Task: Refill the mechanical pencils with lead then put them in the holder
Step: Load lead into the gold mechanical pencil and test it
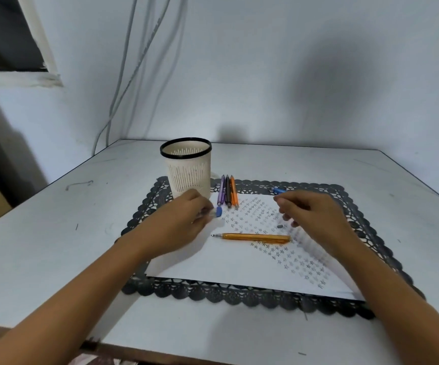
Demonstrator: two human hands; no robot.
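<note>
Head view.
- Holder (188, 171) upright on black lace mat (239, 295), on bench (55, 246); no pencil showing inside.
- Just right of holder: three pencils (227, 192) (purple, black, orange) flat, side by side.
- Nearer than holder, on scribbled paper (213, 262): amber pencil (255, 237) flat, small grey cap (280, 226) lying apart from it; likely opened for refill.
- Left hand (184, 225) in front of holder, pinching blue-capped lead case (218, 212).
- Right hand (313, 214) hovers right of holder, fingers curled; cannot tell if grasping anything.
- Progress: early, nothing stowed yet.
</note>
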